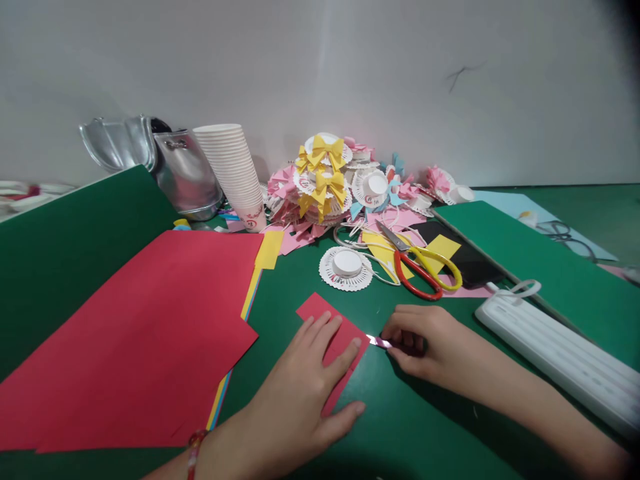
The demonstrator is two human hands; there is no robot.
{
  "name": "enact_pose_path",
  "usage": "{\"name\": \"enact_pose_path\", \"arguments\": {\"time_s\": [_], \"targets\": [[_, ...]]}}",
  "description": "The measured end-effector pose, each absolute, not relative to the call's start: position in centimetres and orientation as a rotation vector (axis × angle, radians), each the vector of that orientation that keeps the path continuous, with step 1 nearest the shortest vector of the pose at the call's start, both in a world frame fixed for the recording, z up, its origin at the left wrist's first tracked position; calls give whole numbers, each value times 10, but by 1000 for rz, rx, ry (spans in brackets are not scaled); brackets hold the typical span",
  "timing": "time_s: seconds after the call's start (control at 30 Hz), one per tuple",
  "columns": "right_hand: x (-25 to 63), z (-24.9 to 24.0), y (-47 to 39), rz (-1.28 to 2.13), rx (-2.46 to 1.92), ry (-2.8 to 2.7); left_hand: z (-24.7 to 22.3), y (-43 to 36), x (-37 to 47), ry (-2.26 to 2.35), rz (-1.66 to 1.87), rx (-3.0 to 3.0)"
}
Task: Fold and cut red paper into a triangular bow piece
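My left hand [305, 387] lies with fingers spread over a small piece of red paper [315, 307], pressing it on the green table [430, 427]. Pinched in my right hand [420, 340] is a small purple craft knife [383, 343]; its bright blade touches the paper's right edge. Part of the red paper is hidden under my left hand. Beyond the hands sits a white fringed paper disc [346, 264] with a round centre. Scissors [423, 263] with one red and one yellow handle lie to its right, blades apart.
Large red sheets [150, 333] cover the left side, over yellow and blue ones. Stacked paper cups [233, 173], a silver bag [187, 173] and a pile of decorations with yellow bows [325, 190] stand behind. A white power strip [560, 360] and green board [540, 260] lie right.
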State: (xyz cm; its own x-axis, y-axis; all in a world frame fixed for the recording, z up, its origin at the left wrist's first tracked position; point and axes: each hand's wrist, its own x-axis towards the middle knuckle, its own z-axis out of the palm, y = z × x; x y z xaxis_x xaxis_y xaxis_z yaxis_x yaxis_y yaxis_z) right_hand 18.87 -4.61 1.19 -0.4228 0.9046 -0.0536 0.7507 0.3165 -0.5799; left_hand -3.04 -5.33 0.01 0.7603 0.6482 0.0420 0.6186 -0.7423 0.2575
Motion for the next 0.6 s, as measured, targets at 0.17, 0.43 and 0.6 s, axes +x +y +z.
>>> {"name": "enact_pose_path", "arguments": {"time_s": [0.17,0.43,0.6], "targets": [[192,15,-46,768,-1518,-2340,0,-53,-30,989,194,2703],[198,17,-44,782,-1545,-2382,-3,-56,-23,999,150,2663],[196,15,-45,772,-1564,-2350,-2,-56,-16,986,57,2676]]}}
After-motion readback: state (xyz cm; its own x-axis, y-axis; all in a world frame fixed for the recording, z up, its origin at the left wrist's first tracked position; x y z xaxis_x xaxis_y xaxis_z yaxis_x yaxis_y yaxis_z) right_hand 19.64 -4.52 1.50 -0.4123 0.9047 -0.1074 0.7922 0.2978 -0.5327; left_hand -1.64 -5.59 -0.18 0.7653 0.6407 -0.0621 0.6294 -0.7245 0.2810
